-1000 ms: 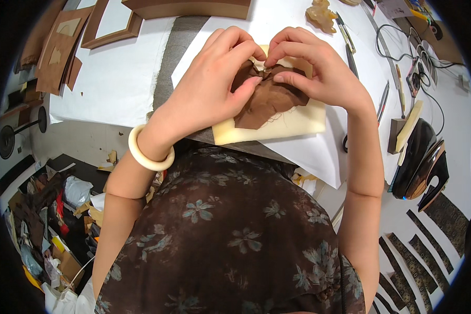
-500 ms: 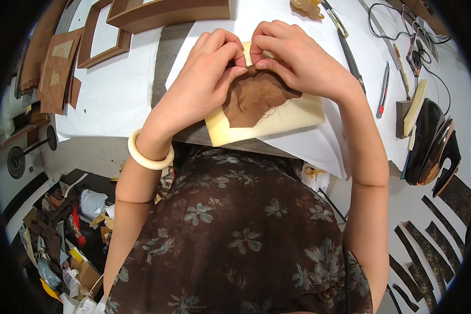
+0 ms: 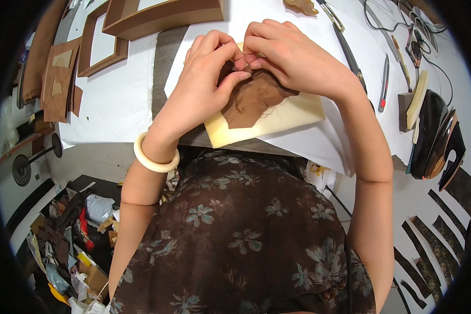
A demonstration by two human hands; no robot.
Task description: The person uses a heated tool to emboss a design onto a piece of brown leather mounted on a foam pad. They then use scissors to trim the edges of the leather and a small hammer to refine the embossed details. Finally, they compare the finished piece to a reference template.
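Head view: the brown cloth lies creased on a pale yellow pad, close to the near edge of the worktable, with loose threads trailing from its right side. My two hands meet at the cloth's far edge. My right hand has thumb and curled forefinger pinched together on that edge. My left hand is just beside it, thumb laid along the cloth and forefinger bent down next to it; whether those two tips close on the fabric, I cannot tell. A cream bangle circles my left wrist.

Under the pad, a sheet of white paper spreads right and hangs over the near edge. Toward the right edge lie a long dark tool, partly behind my right wrist, and a slim cutter with a red part. Farther right, a pale yellow strip leans against a dark block. At the far edge sits an amber-coloured lump. Toward the far left corner stand two brown box frames, near flat brown pieces.
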